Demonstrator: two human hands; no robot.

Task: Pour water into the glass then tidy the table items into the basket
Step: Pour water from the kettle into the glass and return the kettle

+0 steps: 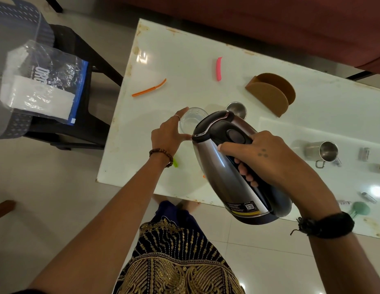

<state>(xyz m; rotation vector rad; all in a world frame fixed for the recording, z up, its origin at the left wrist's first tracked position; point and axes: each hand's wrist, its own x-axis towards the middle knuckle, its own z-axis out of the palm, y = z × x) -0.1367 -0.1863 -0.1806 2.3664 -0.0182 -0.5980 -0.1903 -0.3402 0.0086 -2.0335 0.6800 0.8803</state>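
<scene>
White table (pixel 185 66): right hand (pixel 263 153) grips tilted kettle (pixel 227 158) hiding glass (pixel 191 119), which left hand (pixel 170 132) steadies.

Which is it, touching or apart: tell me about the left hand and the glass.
Touching. The head view shows the left hand steadying the glass, its fingers against the glass's near side, while the right hand tilts the kettle over it.

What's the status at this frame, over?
Right hand grips kettle, tilted at glass. Left hand steadies glass. Nothing in the way.
</scene>
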